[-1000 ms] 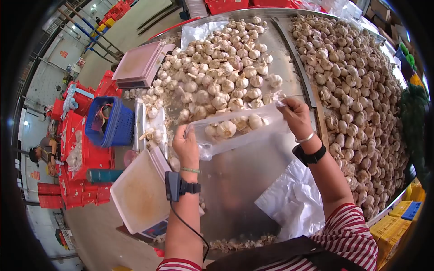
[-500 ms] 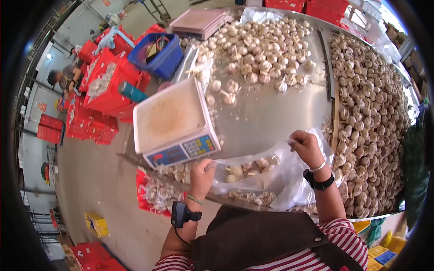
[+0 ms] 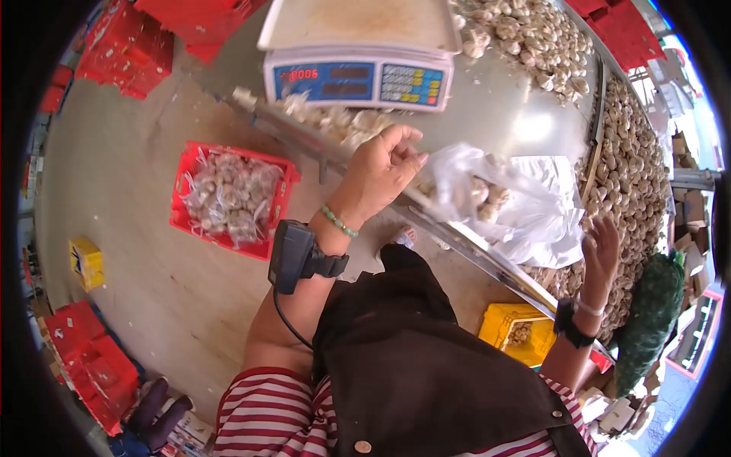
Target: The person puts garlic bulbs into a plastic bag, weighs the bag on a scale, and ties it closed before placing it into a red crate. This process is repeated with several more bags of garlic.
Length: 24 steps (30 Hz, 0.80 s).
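Note:
My left hand [image 3: 382, 174], fingers curled, is at the left edge of a clear plastic bag [image 3: 459, 171]. The thumb side meets the film, though the exact grip is hard to see. Inside the bag several garlic bulbs [image 3: 491, 202] show, and part of it is blurred. White plastic [image 3: 552, 206] is spread beside it on the table's near edge. Off to the right, my right hand [image 3: 601, 247] is open, fingers spread, with nothing in it. It hovers beside the big garlic heap [image 3: 636, 183].
A weighing scale [image 3: 358, 76] with lit red digits stands at the table's edge. Loose garlic [image 3: 533, 38] lies farther back. On the floor are a red crate [image 3: 177, 209] of bagged garlic and a yellow crate [image 3: 499, 324]. A dark green mesh sack [image 3: 651, 320] stands right.
My view has swung left and down. My right hand has let go of the bag and moved right, its fingers opening. The bag has slumped from its held-out shape.

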Each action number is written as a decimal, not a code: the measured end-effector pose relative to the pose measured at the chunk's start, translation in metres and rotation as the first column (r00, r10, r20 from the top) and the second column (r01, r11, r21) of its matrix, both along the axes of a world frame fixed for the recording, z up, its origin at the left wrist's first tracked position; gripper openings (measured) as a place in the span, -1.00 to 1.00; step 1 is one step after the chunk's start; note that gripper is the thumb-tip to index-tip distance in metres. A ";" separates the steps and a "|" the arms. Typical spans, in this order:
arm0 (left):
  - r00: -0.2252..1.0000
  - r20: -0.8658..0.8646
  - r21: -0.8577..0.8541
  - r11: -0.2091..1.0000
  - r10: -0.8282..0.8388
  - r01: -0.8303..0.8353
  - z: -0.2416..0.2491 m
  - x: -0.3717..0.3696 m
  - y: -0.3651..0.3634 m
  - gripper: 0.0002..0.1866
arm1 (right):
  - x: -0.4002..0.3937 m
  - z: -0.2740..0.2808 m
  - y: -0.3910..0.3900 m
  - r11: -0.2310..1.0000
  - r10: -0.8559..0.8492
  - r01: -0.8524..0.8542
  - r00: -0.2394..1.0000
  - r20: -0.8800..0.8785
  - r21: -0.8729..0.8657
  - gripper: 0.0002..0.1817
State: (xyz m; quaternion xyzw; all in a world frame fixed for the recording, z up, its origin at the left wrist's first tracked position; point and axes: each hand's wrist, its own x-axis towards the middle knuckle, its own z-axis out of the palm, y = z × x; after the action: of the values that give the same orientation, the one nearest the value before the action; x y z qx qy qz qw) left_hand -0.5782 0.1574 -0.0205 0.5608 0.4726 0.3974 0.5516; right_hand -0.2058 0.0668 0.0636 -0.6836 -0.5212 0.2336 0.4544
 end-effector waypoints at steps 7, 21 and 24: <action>0.751 0.227 -0.430 0.756 0.619 -0.493 -0.081 -0.154 -0.120 -0.75 | -0.091 -0.083 -0.118 0.679 0.103 -0.215 0.975 -0.199 -0.702 -0.80; 0.413 -0.469 -0.609 0.053 0.781 -0.792 -0.292 -0.134 -0.508 -0.86 | -0.070 -0.392 -0.030 0.297 0.353 -0.281 0.920 -0.168 -0.913 -0.78; 0.386 -0.378 -0.851 -0.151 0.841 -0.503 -0.308 -0.065 -0.467 -0.87 | -0.066 -0.393 -0.048 0.150 0.236 -0.229 0.953 -0.190 -0.962 -0.78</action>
State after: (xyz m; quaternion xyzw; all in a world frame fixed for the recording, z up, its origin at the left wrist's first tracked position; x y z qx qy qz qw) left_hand -0.6436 -0.3095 -0.3289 -0.2574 0.7258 0.3761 0.5152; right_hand -0.2723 0.0188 -0.3294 -0.7271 -0.3533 0.5751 -0.1256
